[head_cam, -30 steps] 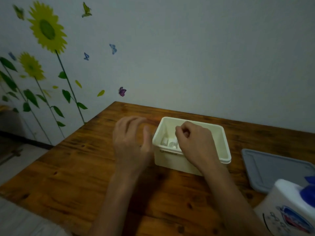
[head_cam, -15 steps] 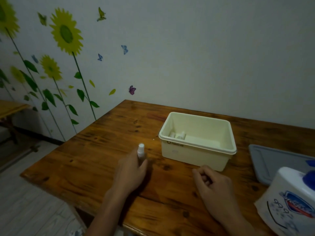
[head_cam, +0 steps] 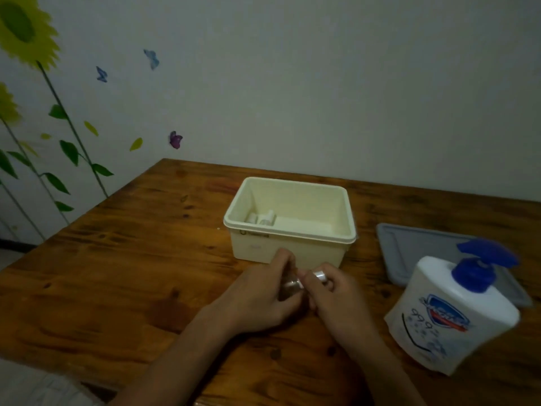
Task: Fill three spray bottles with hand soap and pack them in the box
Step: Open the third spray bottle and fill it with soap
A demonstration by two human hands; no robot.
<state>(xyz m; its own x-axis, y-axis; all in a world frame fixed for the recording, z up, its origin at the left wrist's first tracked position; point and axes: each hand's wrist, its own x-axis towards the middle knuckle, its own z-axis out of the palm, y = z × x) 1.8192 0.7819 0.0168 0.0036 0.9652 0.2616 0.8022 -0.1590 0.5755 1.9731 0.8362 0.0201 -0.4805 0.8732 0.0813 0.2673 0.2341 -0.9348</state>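
Observation:
A small clear spray bottle lies sideways between my hands, just in front of the cream box. My left hand is wrapped around its body. My right hand pinches its white spray cap. Whether the cap is on or off the bottle is hidden by my fingers. Two more small bottles lie in the box's near-left corner. A white hand soap bottle with a blue pump stands at the right.
A grey box lid lies flat on the wooden table, behind the soap bottle. The table's left edge and a wall with sunflower stickers are at the left.
My left hand has brought the small bottle from the table's left to the middle. My right hand has risen from the table and closed on its cap.

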